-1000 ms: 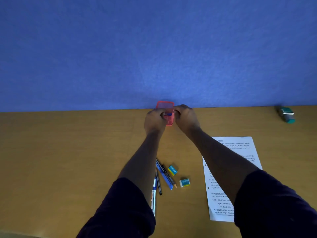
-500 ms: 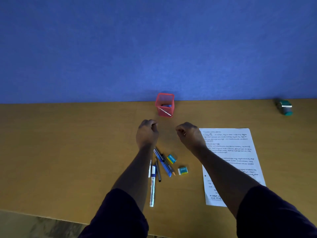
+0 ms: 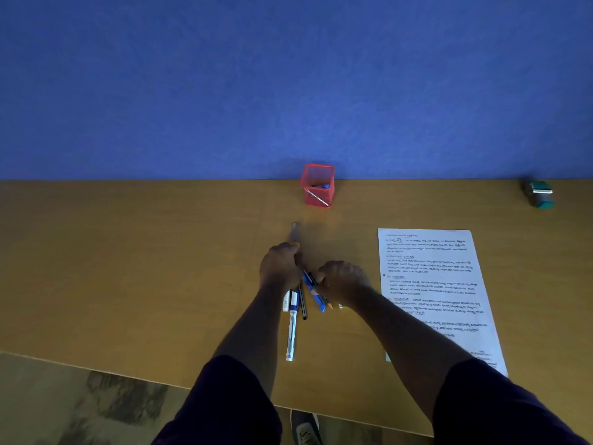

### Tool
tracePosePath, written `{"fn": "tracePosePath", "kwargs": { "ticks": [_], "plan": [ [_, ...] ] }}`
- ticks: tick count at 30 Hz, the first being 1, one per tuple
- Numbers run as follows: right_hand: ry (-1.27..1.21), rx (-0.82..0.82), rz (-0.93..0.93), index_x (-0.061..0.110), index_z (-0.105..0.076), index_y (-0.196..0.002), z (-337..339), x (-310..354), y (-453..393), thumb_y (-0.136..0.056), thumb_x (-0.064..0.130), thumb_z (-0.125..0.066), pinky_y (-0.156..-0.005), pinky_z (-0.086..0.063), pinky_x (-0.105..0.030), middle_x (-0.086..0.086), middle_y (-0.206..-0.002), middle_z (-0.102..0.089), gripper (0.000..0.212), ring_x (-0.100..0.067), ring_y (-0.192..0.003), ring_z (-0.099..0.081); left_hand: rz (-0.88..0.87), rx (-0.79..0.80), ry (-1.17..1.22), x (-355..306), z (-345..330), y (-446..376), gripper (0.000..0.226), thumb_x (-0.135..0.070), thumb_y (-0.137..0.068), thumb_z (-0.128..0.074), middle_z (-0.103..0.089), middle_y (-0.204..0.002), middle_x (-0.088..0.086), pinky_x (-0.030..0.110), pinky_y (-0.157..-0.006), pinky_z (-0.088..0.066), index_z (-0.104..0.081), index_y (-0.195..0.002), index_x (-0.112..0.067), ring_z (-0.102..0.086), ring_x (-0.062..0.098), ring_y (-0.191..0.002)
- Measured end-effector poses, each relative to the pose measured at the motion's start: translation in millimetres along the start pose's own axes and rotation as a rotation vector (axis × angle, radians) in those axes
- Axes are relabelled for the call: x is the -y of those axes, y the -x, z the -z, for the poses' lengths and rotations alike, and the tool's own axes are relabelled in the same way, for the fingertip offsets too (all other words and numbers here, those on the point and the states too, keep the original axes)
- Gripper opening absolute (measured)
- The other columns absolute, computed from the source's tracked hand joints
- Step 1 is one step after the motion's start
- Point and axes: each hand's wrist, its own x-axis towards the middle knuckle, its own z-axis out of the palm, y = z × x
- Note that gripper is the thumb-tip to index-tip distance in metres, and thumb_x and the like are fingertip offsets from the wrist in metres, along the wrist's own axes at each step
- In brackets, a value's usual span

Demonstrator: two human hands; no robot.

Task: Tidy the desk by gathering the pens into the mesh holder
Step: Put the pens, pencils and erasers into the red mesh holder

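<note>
Both hands [image 3: 282, 268] [image 3: 343, 279] on pens [image 3: 313, 289]; mesh holder [image 3: 317, 185] well beyond.

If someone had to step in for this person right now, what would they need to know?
Left hand: grips a grey pen that sticks out toward the holder.
Right hand: fingers curled on the blue pen in the pile.
Red mesh holder: upright at the back of the desk, with a couple of pens already inside.
Left to do: the white pen, the black pen and the others near the hands still lie on the desk.
Leave the printed sheet alone.
</note>
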Motion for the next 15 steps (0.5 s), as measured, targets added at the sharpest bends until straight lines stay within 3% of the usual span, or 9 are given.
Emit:
{"fn": "tracePosePath", "kwargs": {
  "ticks": [6,15],
  "plan": [
    [0.162,-0.009,-0.002,0.023,-0.07,-0.106,-7,5,3,-0.091,0.049,-0.06,-0.082,-0.057,-0.036,-0.001,-0.105,-0.067,0.031,-0.021,-0.093,-0.067,-0.071,0.068,-0.165,1,-3,11,0.009,-0.018,-0.085,-0.062,-0.065,-0.101,0.004,0.034,-0.068,-0.046,-0.068,-0.092,-0.016,-0.059,0.029,-0.093],
    [0.282,-0.006,-0.073,0.015,-0.063,-0.104,-7,14,7,-0.09,0.044,-0.062,-0.066,-0.05,-0.03,-0.004,-0.096,-0.065,0.032,-0.021,-0.086,-0.067,-0.049,0.082,-0.2,-9,-11,19,0.012,-0.029,-0.084,-0.064,-0.065,-0.101,0.004,0.038,-0.08,-0.046,-0.071,-0.086,-0.019,-0.059,0.028,-0.096]
  ]
}}
